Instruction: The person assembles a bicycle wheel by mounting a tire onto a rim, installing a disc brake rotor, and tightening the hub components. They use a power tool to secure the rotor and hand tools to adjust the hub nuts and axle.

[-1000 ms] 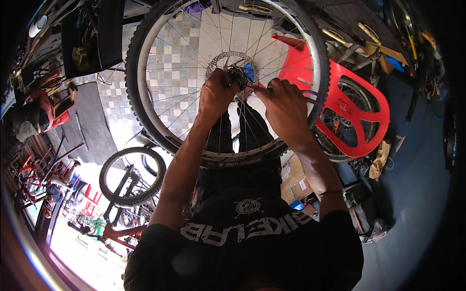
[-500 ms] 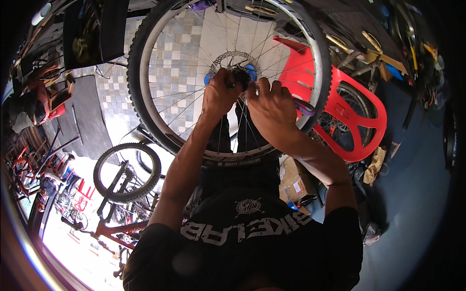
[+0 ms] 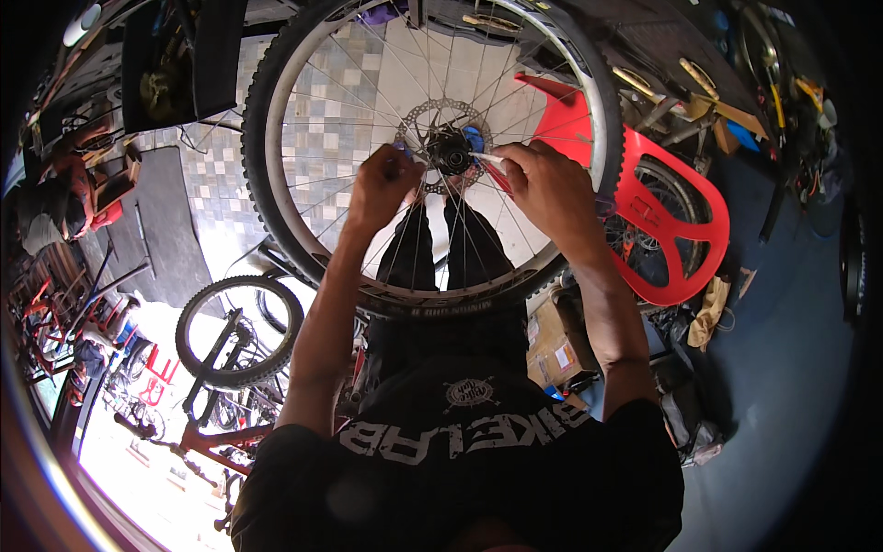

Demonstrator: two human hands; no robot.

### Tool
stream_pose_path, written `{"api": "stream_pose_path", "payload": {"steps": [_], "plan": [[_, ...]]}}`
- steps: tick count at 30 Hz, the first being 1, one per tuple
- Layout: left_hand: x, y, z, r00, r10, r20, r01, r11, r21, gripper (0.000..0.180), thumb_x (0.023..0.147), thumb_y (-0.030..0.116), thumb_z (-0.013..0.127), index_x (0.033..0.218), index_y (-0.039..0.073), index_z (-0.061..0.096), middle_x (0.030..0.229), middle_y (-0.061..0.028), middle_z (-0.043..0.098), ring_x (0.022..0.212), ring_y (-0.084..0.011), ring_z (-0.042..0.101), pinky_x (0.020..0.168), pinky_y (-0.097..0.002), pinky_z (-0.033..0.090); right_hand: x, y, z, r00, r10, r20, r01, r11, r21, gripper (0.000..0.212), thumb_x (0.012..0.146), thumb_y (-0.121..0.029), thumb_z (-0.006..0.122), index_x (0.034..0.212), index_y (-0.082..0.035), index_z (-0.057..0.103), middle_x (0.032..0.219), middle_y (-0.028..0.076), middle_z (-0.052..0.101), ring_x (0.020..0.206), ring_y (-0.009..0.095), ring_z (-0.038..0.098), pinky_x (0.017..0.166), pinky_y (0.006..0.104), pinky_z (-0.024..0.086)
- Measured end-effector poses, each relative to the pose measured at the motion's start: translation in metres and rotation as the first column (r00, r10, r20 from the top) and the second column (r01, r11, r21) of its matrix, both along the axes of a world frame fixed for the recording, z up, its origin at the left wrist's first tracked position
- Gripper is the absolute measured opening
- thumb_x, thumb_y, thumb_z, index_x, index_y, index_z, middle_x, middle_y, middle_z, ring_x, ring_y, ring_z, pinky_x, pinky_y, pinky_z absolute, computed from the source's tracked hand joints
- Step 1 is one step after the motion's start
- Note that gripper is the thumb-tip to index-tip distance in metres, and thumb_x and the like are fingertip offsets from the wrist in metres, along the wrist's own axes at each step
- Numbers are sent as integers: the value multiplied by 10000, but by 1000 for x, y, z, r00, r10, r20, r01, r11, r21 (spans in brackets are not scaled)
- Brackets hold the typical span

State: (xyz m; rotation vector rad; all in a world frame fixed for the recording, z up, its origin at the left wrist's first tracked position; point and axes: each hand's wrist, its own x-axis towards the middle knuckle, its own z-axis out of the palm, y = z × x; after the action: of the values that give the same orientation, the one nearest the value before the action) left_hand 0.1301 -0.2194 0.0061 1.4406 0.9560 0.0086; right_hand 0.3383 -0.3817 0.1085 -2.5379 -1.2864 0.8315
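Note:
A bicycle wheel [image 3: 609, 129] with a knobby black tyre and pale rim fills the upper middle. At its centre is a black hub [image 3: 449, 153] with a metal disc brake rotor [image 3: 440, 109] behind it. My right hand [image 3: 550, 193], to the right of the hub, pinches a thin, pale stick-like thing [image 3: 489, 157], its tip pointing toward the hub. My left hand [image 3: 379, 189] is on the other side, fingers bent together near the rotor's left edge. Whatever it may hold is too small to make out. My legs and feet show through the spokes.
A red plastic chair [image 3: 676, 221] lies to the right of the wheel. Another bicycle [image 3: 207, 438] with a knobby wheel [image 3: 187, 345] is at the lower left. A cardboard box [image 3: 555, 350] sits beside my right arm. Tiles [image 3: 326, 92] cover the floor beyond.
Both hands have drawn apart from the hub, the left going left and the right going right. The hub now shows, and the pale stick-like thing is visible in my right fingers.

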Motion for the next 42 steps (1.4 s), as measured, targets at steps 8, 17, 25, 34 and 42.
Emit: {"api": "stream_pose_path", "payload": {"steps": [8, 17, 25, 34, 42], "plan": [[-51, 21, 11, 964, 39, -263, -29, 999, 40, 255, 940, 207, 796, 881, 35, 618, 667, 30, 562, 637, -59, 436, 582, -287, 374, -14, 10, -20, 986, -81, -142, 86, 996, 30, 114, 979, -223, 693, 1008, -113, 692, 837, 111, 749, 771, 327, 741, 667, 461, 565], [-44, 9, 10, 970, 30, -240, -34, 999, -13, 251, 963, 208, 784, 903, 29, 620, 700, 18, 610, 675, -55, 478, 619, -272, 412, -13, 12, -21, 987, -85, -139, 89, 996, 24, 99, 976, -212, 687, 994, -115, 685, 836, 116, 741, 767, 330, 738, 653, 470, 561], [-44, 9, 2, 985, 58, -163, -57, 998, 11, 237, 988, 188, 770, 875, 83, 590, 632, 95, 485, 583, -22, 315, 521, -269, 241, -19, 14, -29, 990, -92, -110, 90, 996, -23, 99, 974, -228, 679, 1000, -133, 684, 860, 130, 733, 760, 338, 741, 661, 467, 578], [-37, 10, 11, 987, 55, -150, -53, 998, 15, 238, 985, 199, 765, 871, 77, 596, 636, 89, 481, 578, -26, 323, 518, -269, 249, -19, 13, -31, 990, -93, -106, 93, 996, -2, 94, 982, -233, 668, 1022, -149, 680, 881, 123, 749, 750, 343, 747, 639, 476, 584], [-50, 11, 11, 956, 20, -293, -28, 999, -22, 265, 964, 219, 785, 926, 14, 623, 715, -4, 609, 696, -77, 497, 647, -290, 441, -26, 13, -31, 995, -104, 9, 104, 994, 24, 105, 999, -244, 653, 1044, -150, 658, 906, 136, 739, 727, 355, 740, 629, 487, 587]]}}
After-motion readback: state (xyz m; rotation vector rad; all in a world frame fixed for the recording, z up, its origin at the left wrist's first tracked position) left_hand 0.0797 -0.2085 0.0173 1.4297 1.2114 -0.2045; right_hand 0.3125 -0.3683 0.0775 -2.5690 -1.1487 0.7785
